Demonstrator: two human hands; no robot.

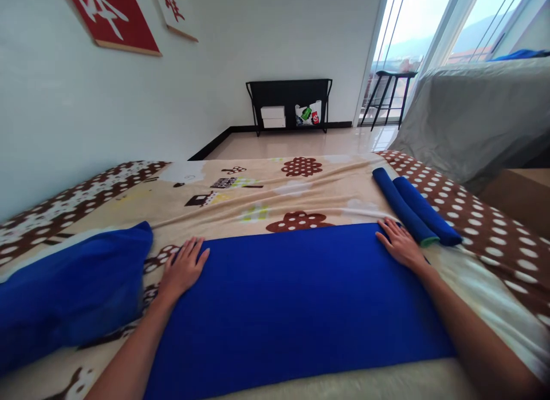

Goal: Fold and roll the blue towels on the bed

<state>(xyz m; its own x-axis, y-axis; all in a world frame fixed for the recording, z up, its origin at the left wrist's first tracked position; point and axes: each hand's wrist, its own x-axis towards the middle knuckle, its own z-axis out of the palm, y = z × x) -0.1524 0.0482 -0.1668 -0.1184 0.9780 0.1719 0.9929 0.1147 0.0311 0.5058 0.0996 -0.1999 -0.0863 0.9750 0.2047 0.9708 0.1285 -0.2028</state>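
Observation:
A blue cloth (292,297) lies spread flat on the patterned blanket (275,188) that covers the bed in front of me. My left hand (183,268) rests flat with fingers apart at the cloth's far left corner. At the far right corner my right hand (399,242) lies flat too, fingers stretched out. Two rolled blue cloths (412,208) lie side by side just beyond my right hand.
A pile of blue cloth (73,291) sits on the bed at my left. A black shelf (290,105) with white boxes stands against the far wall. A black stool (391,96) is by the window, and a grey covered piece of furniture (472,113) stands at the right.

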